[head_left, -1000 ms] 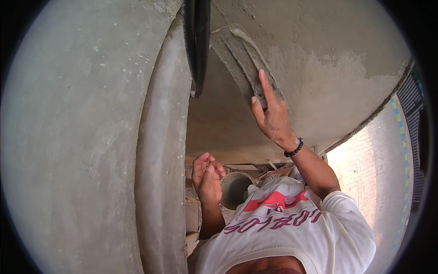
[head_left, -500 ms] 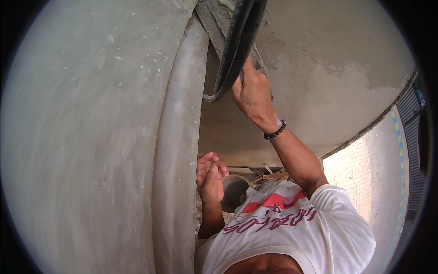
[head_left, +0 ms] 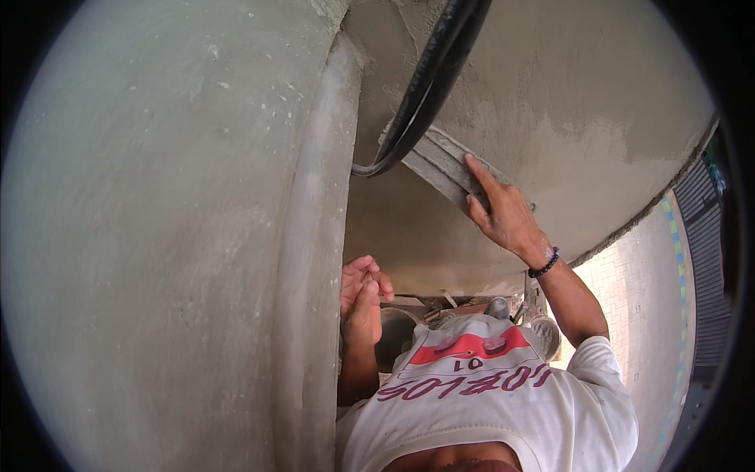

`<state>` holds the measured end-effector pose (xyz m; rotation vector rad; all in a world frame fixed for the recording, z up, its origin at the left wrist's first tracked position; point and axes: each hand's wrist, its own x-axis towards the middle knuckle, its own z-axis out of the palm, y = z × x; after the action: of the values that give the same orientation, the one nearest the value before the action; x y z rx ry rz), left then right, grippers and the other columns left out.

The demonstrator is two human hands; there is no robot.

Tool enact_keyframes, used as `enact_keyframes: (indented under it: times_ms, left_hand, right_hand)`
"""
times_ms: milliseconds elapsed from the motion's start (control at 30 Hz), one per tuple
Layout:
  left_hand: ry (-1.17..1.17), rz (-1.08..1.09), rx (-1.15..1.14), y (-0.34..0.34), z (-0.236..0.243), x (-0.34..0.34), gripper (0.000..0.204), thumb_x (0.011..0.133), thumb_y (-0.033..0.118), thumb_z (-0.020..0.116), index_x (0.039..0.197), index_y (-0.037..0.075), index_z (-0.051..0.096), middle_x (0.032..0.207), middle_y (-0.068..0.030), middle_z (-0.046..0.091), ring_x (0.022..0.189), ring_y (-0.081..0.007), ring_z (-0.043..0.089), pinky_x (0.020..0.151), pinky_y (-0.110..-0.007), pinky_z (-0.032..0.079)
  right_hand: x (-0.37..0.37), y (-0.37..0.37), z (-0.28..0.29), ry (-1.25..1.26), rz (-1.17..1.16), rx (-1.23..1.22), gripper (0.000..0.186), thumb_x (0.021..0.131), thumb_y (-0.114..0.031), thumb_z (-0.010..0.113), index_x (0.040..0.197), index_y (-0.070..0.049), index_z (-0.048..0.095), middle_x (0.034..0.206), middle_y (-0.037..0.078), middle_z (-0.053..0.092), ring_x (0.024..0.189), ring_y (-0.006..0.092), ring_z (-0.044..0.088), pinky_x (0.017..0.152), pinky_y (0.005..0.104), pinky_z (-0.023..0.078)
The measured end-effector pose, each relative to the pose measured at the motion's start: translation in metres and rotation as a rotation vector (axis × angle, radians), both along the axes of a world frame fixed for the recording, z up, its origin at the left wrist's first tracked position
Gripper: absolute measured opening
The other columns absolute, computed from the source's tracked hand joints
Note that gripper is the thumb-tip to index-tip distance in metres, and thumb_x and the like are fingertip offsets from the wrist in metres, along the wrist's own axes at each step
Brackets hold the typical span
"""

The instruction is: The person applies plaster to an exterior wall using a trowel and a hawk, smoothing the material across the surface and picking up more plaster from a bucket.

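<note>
My right hand [head_left: 507, 219] grips a grey, cement-smeared plastering float [head_left: 448, 165], index finger stretched along its back. The long flat tool lies slantwise against the wet grey plaster wall [head_left: 558, 118], its upper left end behind two black cables [head_left: 436, 82]. Beside the edge of the pale plastered column [head_left: 311, 228], my left hand [head_left: 363, 295] is raised with loosely bent fingers. Nothing shows in that hand, and its thumb stands a little away from the fingers.
The cables loop down in front of the wall and bend towards the column. Below stand a dark round bucket [head_left: 395, 334] and another round container [head_left: 545, 334], with rubble and wood scraps around. Paving [head_left: 629, 295] and corrugated sheeting [head_left: 700, 236] lie to the right.
My right hand has moved down and to the right along the wall with the float, which now lies at a flatter slant. The left hand has stayed by the column.
</note>
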<state>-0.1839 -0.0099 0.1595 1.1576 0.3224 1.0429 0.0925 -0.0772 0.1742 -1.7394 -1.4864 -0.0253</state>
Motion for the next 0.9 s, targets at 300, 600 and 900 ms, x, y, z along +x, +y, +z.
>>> enact_keyframes:
  times_ms: [300, 600, 900]
  left_hand:
    - [0.04, 0.026, -0.112, 0.013, -0.017, -0.009, 0.031, 0.092, 0.005, 0.052, 0.123, 0.003, 0.05, 0.108, -0.009, 0.049, 0.078, -0.0157, 0.054, 0.065, -0.028, 0.047]
    - [0.006, -0.003, -0.105, 0.007, -0.006, 0.005, 0.031, 0.092, 0.005, 0.054, 0.123, 0.003, 0.051, 0.108, -0.009, 0.05, 0.077, -0.0155, 0.054, 0.064, -0.028, 0.047]
    - [0.046, 0.091, -0.109, -0.006, -0.017, -0.009, 0.031, 0.092, 0.005, 0.054, 0.123, 0.004, 0.051, 0.106, -0.0071, 0.051, 0.078, -0.0149, 0.054, 0.063, -0.028, 0.046]
  right_hand:
    - [0.058, 0.006, 0.245, -0.788, -0.154, 0.575, 0.033, 0.083, -0.018, 0.066, 0.108, 0.004, 0.068, 0.09, 0.019, 0.072, 0.074, 0.0293, 0.07, 0.067, 0.0377, 0.057]
    - [0.065, 0.024, 0.157, -0.784, -0.086, -0.168, 0.037, 0.084, -0.014, 0.065, 0.12, -0.01, 0.065, 0.079, 0.018, 0.069, 0.068, 0.0306, 0.068, 0.066, 0.0379, 0.057]
    - [0.067, 0.019, 0.058, -0.851, 0.037, -0.54, 0.036, 0.089, -0.014, 0.054, 0.124, -0.009, 0.06, 0.064, 0.014, 0.063, 0.062, 0.0308, 0.067, 0.054, 0.0426, 0.055]
